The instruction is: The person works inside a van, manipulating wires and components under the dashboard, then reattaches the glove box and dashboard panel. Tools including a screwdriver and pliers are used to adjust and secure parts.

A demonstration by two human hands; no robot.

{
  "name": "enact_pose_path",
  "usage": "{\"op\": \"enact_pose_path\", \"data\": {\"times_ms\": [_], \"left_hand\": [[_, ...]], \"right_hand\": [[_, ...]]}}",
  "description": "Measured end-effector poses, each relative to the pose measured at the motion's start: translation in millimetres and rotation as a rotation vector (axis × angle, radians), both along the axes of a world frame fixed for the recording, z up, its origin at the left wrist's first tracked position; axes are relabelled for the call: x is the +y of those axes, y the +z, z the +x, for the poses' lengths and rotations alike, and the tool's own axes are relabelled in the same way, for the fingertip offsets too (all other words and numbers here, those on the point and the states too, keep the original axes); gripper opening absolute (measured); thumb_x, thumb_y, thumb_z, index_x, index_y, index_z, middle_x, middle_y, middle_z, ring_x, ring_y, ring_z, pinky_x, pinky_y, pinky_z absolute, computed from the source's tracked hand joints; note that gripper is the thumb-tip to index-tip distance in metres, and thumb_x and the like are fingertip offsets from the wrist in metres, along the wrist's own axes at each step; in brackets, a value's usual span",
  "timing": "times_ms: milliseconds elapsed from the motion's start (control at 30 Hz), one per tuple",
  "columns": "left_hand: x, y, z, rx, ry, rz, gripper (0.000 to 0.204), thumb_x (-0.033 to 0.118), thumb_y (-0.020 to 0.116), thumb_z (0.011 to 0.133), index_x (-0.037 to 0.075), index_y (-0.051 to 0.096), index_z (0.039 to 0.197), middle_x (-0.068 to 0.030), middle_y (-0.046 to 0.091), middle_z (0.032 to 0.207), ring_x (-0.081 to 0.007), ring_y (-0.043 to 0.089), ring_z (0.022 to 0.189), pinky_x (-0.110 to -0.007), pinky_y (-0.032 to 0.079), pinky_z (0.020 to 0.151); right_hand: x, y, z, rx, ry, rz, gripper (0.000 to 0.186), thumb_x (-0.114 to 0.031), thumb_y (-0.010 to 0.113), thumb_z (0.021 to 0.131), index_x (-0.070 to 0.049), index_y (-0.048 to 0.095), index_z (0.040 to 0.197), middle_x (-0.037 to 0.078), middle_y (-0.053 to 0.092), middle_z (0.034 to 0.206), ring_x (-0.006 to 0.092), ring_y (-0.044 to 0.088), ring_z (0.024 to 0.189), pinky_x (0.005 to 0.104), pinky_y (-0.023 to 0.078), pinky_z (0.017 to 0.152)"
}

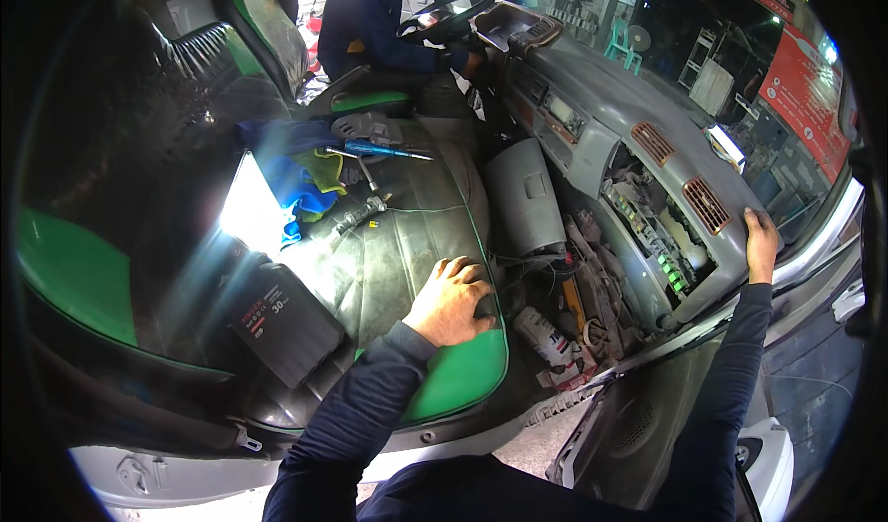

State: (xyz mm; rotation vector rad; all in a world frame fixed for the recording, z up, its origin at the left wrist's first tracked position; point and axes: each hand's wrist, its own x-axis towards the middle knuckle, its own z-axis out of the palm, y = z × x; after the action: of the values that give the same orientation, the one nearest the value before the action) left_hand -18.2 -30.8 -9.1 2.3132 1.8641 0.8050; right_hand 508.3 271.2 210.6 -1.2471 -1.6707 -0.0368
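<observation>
Just below the frame's middle, we rest our left hand (pixel 450 305) on the black-and-green seat (pixel 430 231), fingers bent and slightly apart. Toward the right edge, our right hand (pixel 761 245) touches the dashboard (pixel 606 92); we cannot tell whether its fingers clamp on. Between them we see exposed fuses (pixel 670 270).

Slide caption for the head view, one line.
Left hand on the seat, right hand on the dashboard near exposed fuse panel.
</observation>
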Motion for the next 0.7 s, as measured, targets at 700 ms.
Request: {"op": "enact_pose_path", "data": {"times_ms": [700], "left_hand": [[0.6, 0.2, -1.0, 0.014, 0.006, 0.011, 0.058, 0.046, 0.084, 0.084, 0.009, 0.077, 0.128, -0.0175, 0.062, 0.15, -0.0424, 0.045, 0.151, -0.055, 0.035, 0.125]], "right_hand": [[16.1, -2.7, 14.7, -0.086, -0.122, -0.122, 0.062, -0.044, 0.07, 0.102, 0.011, 0.07, 0.13, 0.029, 0.069, 0.141, 0.0397, 0.064, 0.135, 0.0403, 0.045, 0.115]]}}
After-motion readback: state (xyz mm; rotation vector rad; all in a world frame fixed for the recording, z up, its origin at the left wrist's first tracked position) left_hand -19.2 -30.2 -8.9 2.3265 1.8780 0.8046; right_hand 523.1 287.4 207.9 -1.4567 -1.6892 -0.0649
